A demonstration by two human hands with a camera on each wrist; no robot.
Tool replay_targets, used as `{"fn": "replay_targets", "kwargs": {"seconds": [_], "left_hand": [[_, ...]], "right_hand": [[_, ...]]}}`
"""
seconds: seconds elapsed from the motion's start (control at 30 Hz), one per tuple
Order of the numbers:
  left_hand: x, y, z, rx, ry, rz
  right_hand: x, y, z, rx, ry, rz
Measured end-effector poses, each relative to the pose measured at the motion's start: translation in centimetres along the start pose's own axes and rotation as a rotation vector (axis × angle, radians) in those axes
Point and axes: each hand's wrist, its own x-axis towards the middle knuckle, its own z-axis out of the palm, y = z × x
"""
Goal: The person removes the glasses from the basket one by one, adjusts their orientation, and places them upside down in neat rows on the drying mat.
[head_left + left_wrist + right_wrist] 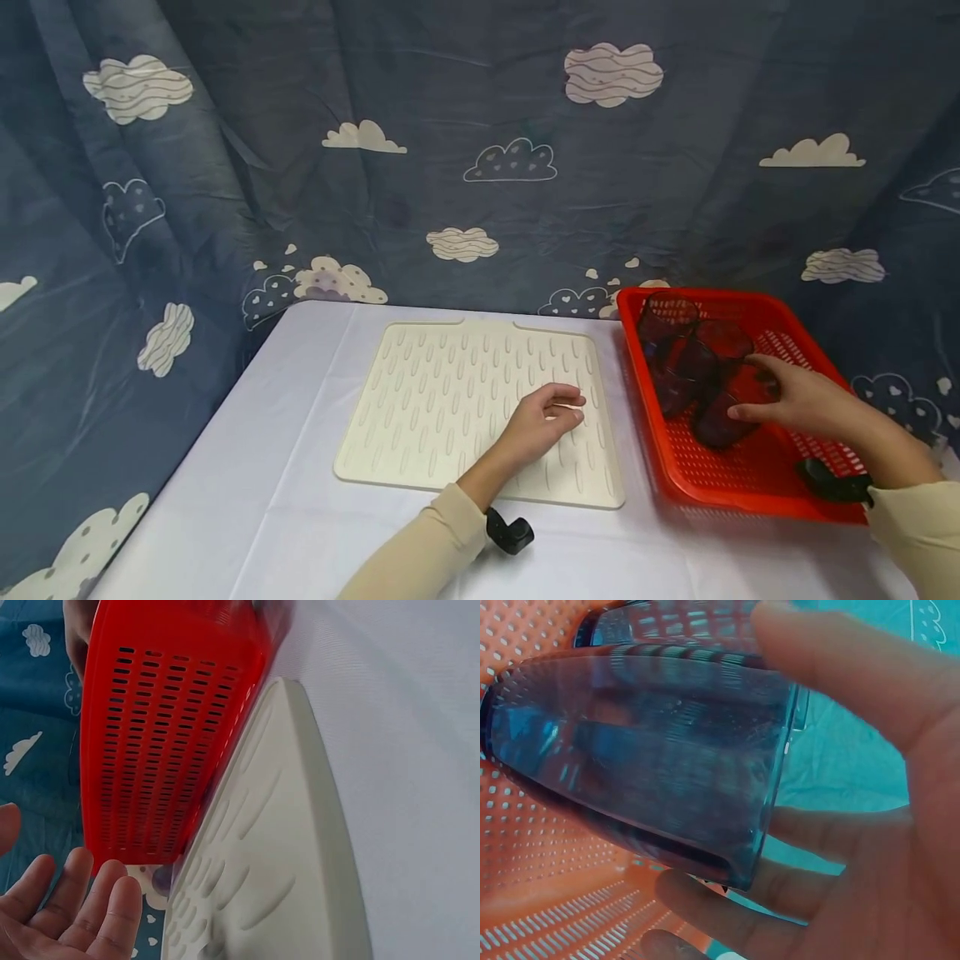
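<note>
My right hand (787, 400) reaches into a red perforated basket (750, 498) at the right of the table. Its thumb and fingers curl round a dark purple translucent cup (712, 421) lying tilted in the basket. In the right wrist view the cup (645, 750) fills the frame against the basket floor, with my right hand (900, 825) round its rim. My left hand (551, 414) rests on a cream ribbed mat (450, 400), holding nothing. The left wrist view shows the left hand's (67, 915) straight fingers, the mat (285, 847) and the basket's side (157, 735).
Two more dark purple cups (667, 321) (720, 337) stand at the back of the basket. A white cloth (285, 467) covers the table, and the mat lies just left of the basket. A blue curtain with clouds (480, 125) hangs behind.
</note>
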Motion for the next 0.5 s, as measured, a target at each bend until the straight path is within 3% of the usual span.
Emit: {"fn": "replay_targets", "kwargs": {"seconds": [0.23,0.5], "left_hand": [[-0.55,-0.14,0.27,0.013,-0.024,-0.024],[-0.63,-0.31,0.36,0.001,-0.021,-0.012]], "right_hand": [[0.07,-0.04,0.34,0.013,0.020,-0.012],[0.05,-0.23,0.54,0.084,-0.015,-0.060]]}}
